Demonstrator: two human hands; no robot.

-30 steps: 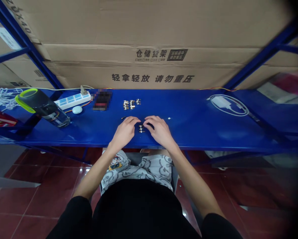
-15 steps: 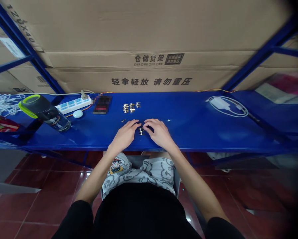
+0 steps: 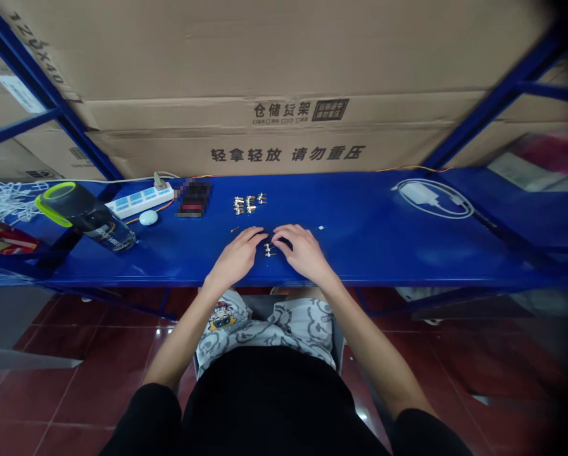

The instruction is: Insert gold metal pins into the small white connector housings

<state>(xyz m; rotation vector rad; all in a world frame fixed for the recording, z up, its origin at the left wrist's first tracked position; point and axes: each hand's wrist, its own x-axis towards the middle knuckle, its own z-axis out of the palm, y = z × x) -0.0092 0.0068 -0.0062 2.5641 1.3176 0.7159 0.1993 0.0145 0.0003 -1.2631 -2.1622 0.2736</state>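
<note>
On the blue shelf top (image 3: 359, 253), my left hand (image 3: 236, 254) lies with its fingers stretched out toward the right and nothing visible in them. Facing it across a narrow gap is my right hand (image 3: 301, 253), thumb and forefinger curled together in a pinch. Whatever is between those tips is too small to make out. A short row of small white-and-brass pieces with thin pins (image 3: 268, 251) lies just below the fingertips. Beyond the hands stands a group of several similar pieces (image 3: 249, 204). One thin brass pin (image 3: 235, 229) rests near my left fingers, and a tiny white bit (image 3: 321, 227) beyond my right hand.
Left of the hands are a dark bottle with a lime-green loop (image 3: 87, 215), a white power strip (image 3: 140, 201), a round white object (image 3: 149, 218) and a pixelated dark item (image 3: 194, 199). A white charger with coiled cable (image 3: 423, 195) lies right. Cardboard (image 3: 284, 63) backs the shelf.
The view has shifted slightly. Both hands keep nearly the same pose, with a slightly wider gap between the fingertips. The small pieces lie as before.
</note>
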